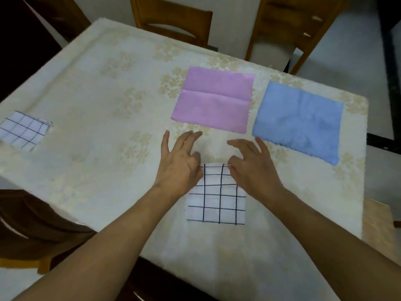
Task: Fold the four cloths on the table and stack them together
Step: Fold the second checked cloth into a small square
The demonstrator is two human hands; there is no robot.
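A white cloth with a black grid (217, 203) lies folded near the table's front edge. My left hand (180, 161) pinches its far left corner and my right hand (251, 164) pinches its far right corner, the other fingers spread. Beyond them a pink cloth (213, 99) lies flat with a crease across its middle. To its right a blue cloth (299, 120) lies spread out flat. A second white grid cloth (22, 130) sits folded at the table's left edge.
The table (97, 94) wears a cream cover with a pale flower pattern. Wooden chairs stand at the far side (173, 20), at the far right (288, 29) and at the near left (28, 224).
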